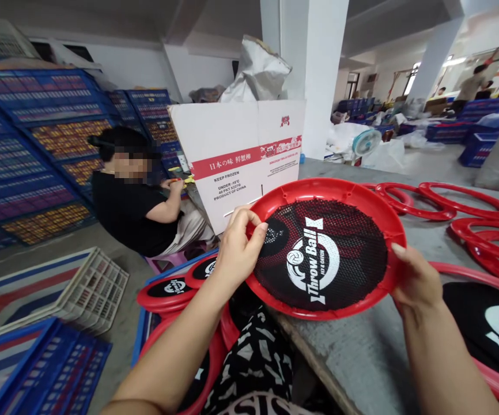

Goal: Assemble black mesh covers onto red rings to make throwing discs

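I hold a round red plastic disc (340,193) with a black mesh centre printed "Throw Ball" between both hands, above the grey table edge. My left hand (236,251) grips its left rim, fingers curled over onto the mesh. My right hand (414,279) clasps the right rim, thumb on top. Several bare red rings (443,202) lie on the table beyond the disc. A black mesh piece (487,323) with white print lies inside another red ring at the right.
A grey table (362,351) runs to the right. A white "Keep Frozen" carton (232,161) stands behind the disc. Finished discs (167,291) pile in a blue crate at my lower left. A seated person (137,207) in black works nearby. Blue and white crates (50,357) surround us.
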Motion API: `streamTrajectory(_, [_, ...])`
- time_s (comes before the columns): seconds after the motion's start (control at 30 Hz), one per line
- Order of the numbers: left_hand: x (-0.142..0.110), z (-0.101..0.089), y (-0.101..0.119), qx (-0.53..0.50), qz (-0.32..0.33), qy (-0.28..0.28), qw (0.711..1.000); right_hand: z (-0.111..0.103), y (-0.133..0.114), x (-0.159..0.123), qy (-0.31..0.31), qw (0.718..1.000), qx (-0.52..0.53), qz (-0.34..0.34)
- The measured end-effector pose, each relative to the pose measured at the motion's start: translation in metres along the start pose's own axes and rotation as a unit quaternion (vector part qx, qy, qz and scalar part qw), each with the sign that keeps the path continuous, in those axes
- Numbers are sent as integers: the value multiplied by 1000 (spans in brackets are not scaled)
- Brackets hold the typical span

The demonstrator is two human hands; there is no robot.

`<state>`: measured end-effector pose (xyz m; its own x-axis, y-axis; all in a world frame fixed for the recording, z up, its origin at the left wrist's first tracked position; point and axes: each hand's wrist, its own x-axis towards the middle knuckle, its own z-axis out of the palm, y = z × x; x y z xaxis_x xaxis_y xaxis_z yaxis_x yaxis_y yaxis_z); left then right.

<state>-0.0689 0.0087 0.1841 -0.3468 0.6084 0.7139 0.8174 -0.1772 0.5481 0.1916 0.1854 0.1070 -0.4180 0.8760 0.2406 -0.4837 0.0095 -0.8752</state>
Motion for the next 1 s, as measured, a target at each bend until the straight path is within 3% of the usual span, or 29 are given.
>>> streamTrajectory(0.17, [0,-9,9,-11,6,7,1000,6,10,3,49,999,7,0])
streamTrajectory(0.57, [5,-11,9,-37,-52,-3,998,17,9,-2,19,1000,18,-11])
streamTrajectory(1.0, [6,-10,15,-98,-57,38,993,12,11,-1,48,998,4,-27])
